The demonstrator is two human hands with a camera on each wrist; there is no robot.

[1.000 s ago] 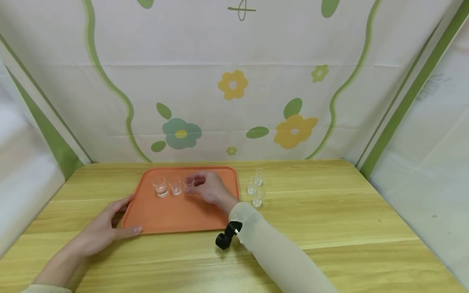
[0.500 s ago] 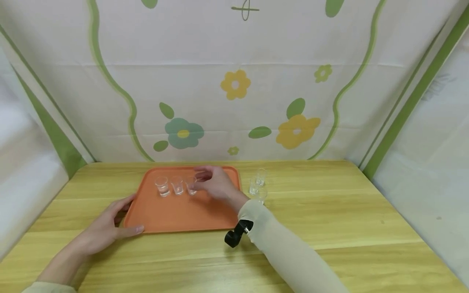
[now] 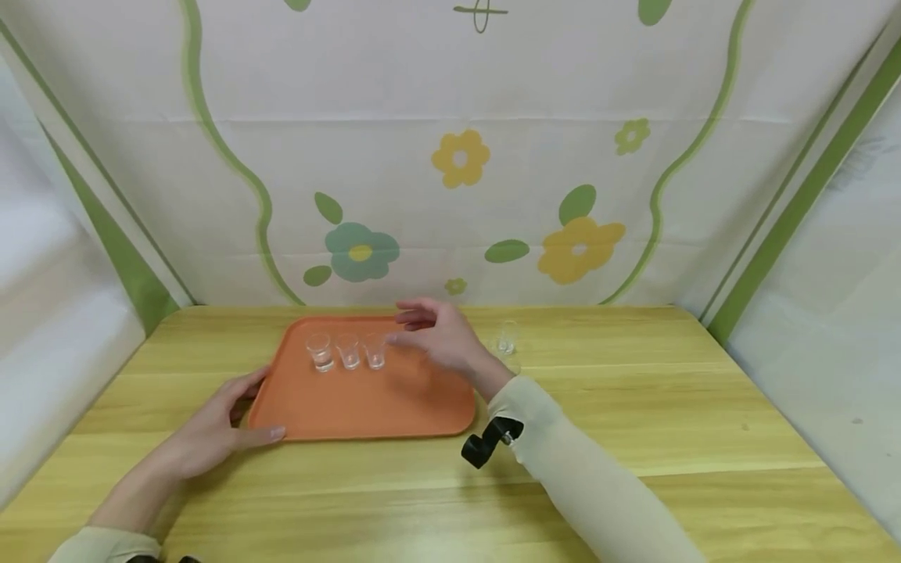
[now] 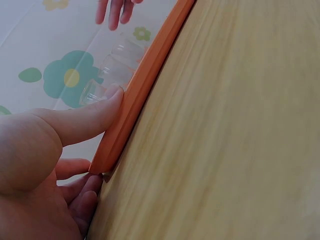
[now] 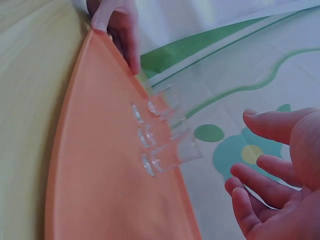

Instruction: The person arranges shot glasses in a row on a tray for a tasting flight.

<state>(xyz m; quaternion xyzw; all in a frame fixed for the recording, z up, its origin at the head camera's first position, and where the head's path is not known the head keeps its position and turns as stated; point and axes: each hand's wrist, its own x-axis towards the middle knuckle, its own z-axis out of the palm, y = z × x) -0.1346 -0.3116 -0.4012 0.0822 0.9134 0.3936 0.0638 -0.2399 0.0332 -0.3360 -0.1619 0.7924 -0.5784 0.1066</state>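
Note:
My left hand (image 3: pixel 207 434) grips the near left corner of an orange tray (image 3: pixel 366 407), thumb along the front rim and fingers at the left side, as the left wrist view also shows. Three small clear shot glasses stand upright in a row toward the back of the tray: a left one (image 3: pixel 321 353), a middle one (image 3: pixel 349 353) and a right one (image 3: pixel 376 353). My right hand (image 3: pixel 449 340) hovers over the tray's right part, just right of the row. Its fingers are spread and relaxed and hold nothing; in the right wrist view a gap separates them from the glasses.
Right of the tray, more clear shot glasses (image 3: pixel 506 339) stand on the wooden table (image 3: pixel 633 407), partly hidden behind my right wrist. A white cloth wall (image 3: pixel 394 164) with printed flowers rises at the table's back edge.
My right hand has let go of the right glass in the row and moved up and to the right, away from it. The left hand keeps its hold on the tray corner.

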